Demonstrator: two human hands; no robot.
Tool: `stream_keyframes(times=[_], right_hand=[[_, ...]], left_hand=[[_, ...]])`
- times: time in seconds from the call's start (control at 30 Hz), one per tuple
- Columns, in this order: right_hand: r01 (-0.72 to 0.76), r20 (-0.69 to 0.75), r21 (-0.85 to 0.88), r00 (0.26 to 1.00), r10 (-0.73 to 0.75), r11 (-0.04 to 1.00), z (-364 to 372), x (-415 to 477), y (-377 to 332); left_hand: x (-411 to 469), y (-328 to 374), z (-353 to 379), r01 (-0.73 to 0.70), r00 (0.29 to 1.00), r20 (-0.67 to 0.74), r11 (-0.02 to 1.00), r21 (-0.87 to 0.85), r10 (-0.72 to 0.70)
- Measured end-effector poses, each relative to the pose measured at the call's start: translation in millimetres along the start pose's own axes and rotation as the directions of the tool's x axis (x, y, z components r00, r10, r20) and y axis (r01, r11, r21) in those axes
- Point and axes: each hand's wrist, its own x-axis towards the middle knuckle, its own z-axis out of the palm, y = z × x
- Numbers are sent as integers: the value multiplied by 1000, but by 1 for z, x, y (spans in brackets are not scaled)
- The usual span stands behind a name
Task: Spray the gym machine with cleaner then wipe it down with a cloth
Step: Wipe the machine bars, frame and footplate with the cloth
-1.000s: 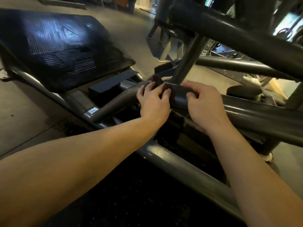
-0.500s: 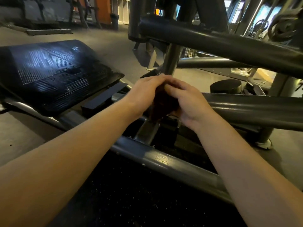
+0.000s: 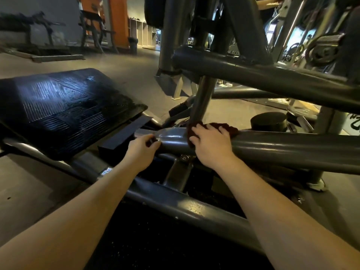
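Right grip (image 3: 211, 143) lay flat on cloth (image 3: 226, 127) over bar (image 3: 292, 147); left grip (image 3: 142, 149) pinched maybe its end. Needed firm, overlapping strokes.

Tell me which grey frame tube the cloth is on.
The middle tube, under the right hand: the dark red cloth lies on it. The upper tube and near lower tube carry none.

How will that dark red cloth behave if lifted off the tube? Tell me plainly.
Probably floppy: the cloth drapes and wrinkles over the round frame tube under the right hand. Likely light, as it looks thin where it bunches beneath the fingers. It should slide easily when pushed, since the tube's paint looks smooth and glossy.
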Motion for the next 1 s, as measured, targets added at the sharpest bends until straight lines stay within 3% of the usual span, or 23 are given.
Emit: stream_keyframes(times=[0.27, 0.47, 0.63, 0.73, 0.83, 1.0], right_hand=[[225, 163, -64, 963, -213, 972, 21, 26, -47], [7, 32, -33, 999, -6, 999, -13, -9, 18], [-257, 27, -46, 966, 259, 965, -46, -22, 53], [-75, 158, -216, 981, 110, 974, -34, 1, 17], [48, 191, -138, 981, -21, 989, -15, 15, -5], [-55, 54, -43, 997, 58, 998, -33, -16, 29]], left_hand=[[11, -29, -1, -1, 998, -60, 996, -93, -5], [11, -23, 10, -103, 991, -88, 995, 2, 102], [14, -17, 17, -162, 975, -133, 978, 135, 180], [15, -17, 17, -185, 969, -136, 971, 154, 206], [13, -11, 21, -237, 956, -136, 959, 158, 258], [5, 11, 31, -346, 922, -106, 916, 204, 372]])
